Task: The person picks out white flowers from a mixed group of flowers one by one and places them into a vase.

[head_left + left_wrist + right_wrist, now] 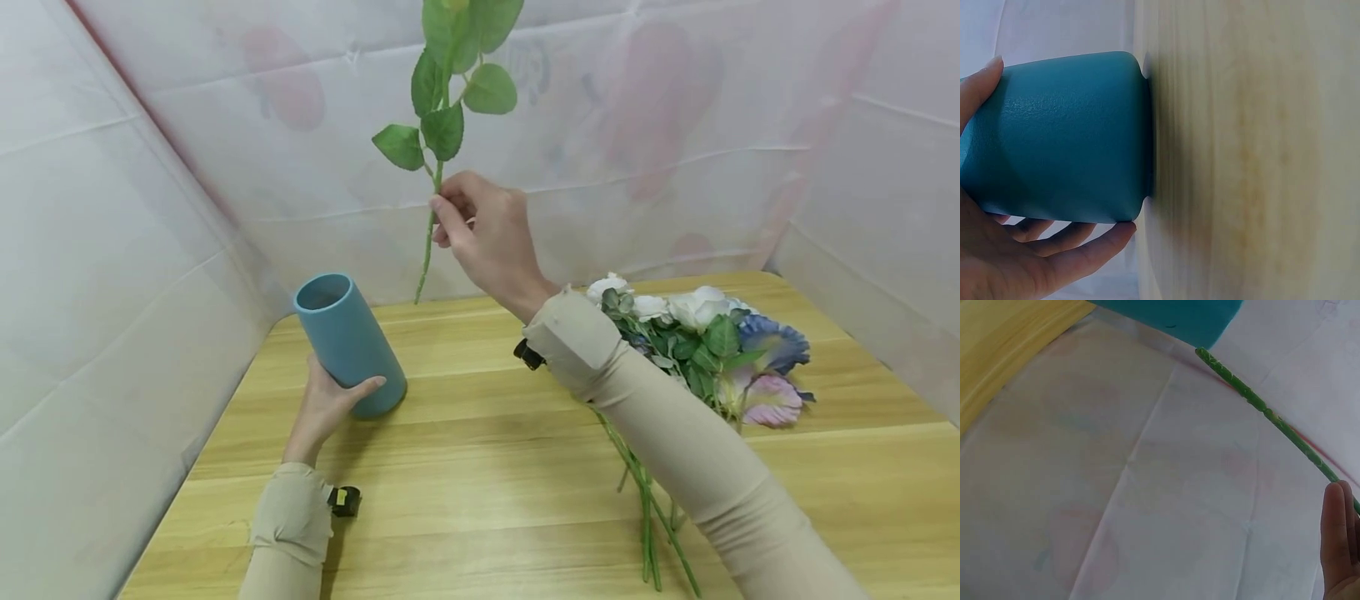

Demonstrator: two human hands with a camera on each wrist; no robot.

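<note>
A teal-blue vase (348,346) stands on the left part of the wooden table, its round mouth at the top. My left hand (326,404) grips it low on the side, the thumb across the near face; in the left wrist view the fingers (1085,250) reach round the vase's lower body. Above the table, my right hand (491,233) pinches the green stem (427,258) of an artificial flower between thumb and fingers. Its leaves (442,132) rise above the hand, and its top runs out of view. In the right wrist view the stem's lower end (1210,359) overlaps the vase.
On the right of the wooden table (465,500) lies a bunch of artificial flowers (697,312), white, blue and pink, partly hidden behind my right forearm. Their stems (648,517) point toward the near edge. Pale fabric walls (562,150) enclose the table at the back and sides.
</note>
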